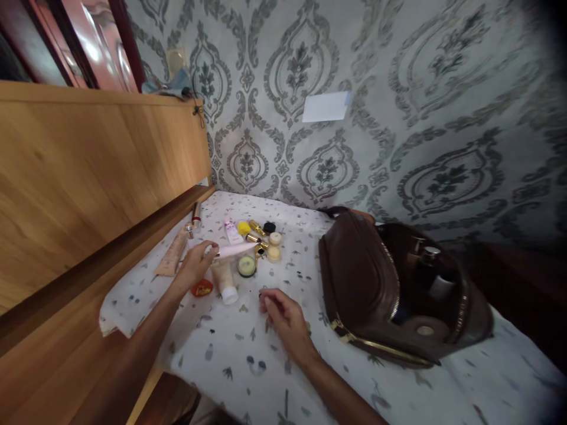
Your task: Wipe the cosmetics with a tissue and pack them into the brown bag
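Pinching pink tube (238,250) with left hand (198,261), right hand (286,319) curled, grip unclear, red disc (202,288), marking unreadable

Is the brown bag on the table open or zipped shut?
Open. The brown bag's top gapes, with its gold zipper edges apart and a silver-capped bottle visible inside.

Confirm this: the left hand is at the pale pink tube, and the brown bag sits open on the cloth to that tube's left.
Wrong side: the head view shows the brown bag to the tube's right. The rest stands: the left hand is at the pale pink tube, and the bag sits open on the cloth.
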`<action>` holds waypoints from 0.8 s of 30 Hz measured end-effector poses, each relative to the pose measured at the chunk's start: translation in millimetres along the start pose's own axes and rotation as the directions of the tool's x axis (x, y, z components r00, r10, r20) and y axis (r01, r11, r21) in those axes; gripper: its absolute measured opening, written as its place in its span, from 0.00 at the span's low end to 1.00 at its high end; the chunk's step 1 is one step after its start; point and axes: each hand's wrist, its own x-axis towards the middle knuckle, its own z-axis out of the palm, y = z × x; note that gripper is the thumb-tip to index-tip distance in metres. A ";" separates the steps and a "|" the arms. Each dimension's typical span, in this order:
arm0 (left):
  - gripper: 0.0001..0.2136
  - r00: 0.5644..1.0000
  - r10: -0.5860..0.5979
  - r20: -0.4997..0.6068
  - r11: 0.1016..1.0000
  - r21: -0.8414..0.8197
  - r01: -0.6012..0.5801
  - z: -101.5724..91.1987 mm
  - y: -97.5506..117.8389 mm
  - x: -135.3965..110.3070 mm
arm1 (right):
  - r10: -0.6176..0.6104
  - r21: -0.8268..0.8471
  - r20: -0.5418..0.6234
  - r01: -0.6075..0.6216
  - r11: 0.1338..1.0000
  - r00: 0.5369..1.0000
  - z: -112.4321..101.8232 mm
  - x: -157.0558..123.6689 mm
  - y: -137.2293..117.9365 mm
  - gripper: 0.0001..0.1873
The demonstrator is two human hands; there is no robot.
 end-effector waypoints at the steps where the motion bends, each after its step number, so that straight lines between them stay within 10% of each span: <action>1: 0.20 1.000 0.019 -0.004 0.999 -0.026 -0.019 -1.3 4.5 -7.3 | 0.009 0.035 -0.005 -0.009 0.999 1.000 -0.1 -0.2 -1.9 0.27; 11: 0.14 0.871 0.490 -0.037 0.859 -0.151 -0.490 26.2 45.0 -93.3 | 0.143 0.490 -0.054 -0.098 0.866 0.988 -3.6 3.6 -15.1 0.27; 18: 0.15 0.988 0.146 -0.055 0.908 -0.389 -0.156 44.5 58.8 -102.3 | 0.164 0.658 0.041 -0.150 0.738 0.986 -6.0 2.4 -24.5 0.20; 24: 0.20 0.995 -0.083 0.047 0.825 -0.557 0.095 39.9 73.5 -100.3 | 0.157 0.633 0.121 -0.198 0.749 0.980 -5.7 1.1 -24.2 0.21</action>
